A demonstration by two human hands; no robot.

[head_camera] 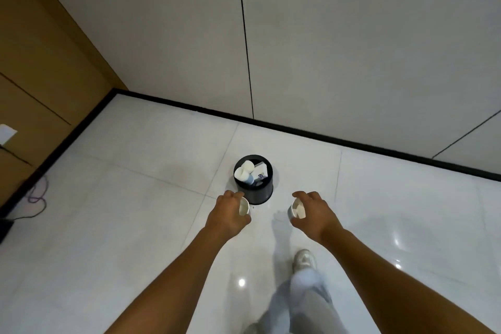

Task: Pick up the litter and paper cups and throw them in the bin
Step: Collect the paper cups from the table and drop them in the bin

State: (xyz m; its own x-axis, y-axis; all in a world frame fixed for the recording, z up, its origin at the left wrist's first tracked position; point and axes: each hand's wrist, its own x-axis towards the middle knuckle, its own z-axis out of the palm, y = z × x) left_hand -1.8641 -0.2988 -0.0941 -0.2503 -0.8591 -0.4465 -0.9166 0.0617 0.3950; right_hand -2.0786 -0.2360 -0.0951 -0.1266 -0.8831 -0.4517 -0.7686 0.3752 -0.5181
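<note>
The black bin [253, 187], at twelve o'clock from both hands, already holds cups and paper. The left hand [229, 214] grips a paper cup [243, 206]; the right hand [311, 213] grips another cup [296, 210], perhaps with litter inside. Dropping both remains.

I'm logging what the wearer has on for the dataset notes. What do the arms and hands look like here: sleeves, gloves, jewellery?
Both forearms are bare to the frame's bottom edge, with no sleeve showing. The left hand and right hand wear no gloves, and no watch, ring or wristband is visible.
</note>
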